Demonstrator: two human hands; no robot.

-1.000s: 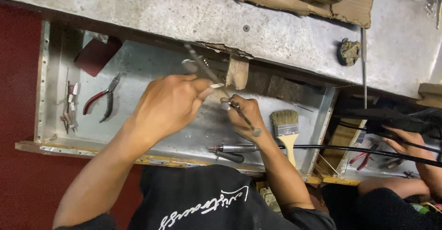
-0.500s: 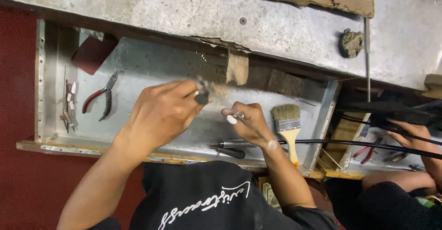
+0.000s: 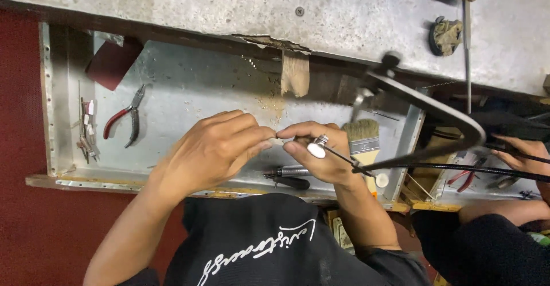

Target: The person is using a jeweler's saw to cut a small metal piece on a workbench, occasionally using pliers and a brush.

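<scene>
My left hand [image 3: 215, 148] and my right hand [image 3: 321, 154] meet fingertip to fingertip over a metal tray [image 3: 189, 85]. The left thumb and forefinger are pinched on a small piece that is mostly hidden by the fingers. My right hand grips the handle end of a jeweller's saw frame [image 3: 452, 111], whose silver knob [image 3: 315, 148] shows at the knuckles. The blurred dark frame arcs up and to the right of that hand. A wooden bench pin [image 3: 295, 74] juts from the bench edge just above the hands.
In the tray lie red-handled pliers [image 3: 123, 120], small tools [image 3: 86, 131] at the left wall, a dark red pad [image 3: 112, 62], a paintbrush [image 3: 364, 140] and a pen-like tool [image 3: 289, 174]. A black cable [image 3: 464, 170] runs right. Another person's hand [image 3: 524, 148] works at the right.
Both hands have come down from the bench pin toward the tray's front and their fingertips now touch. The saw frame has swung out to the right.
</scene>
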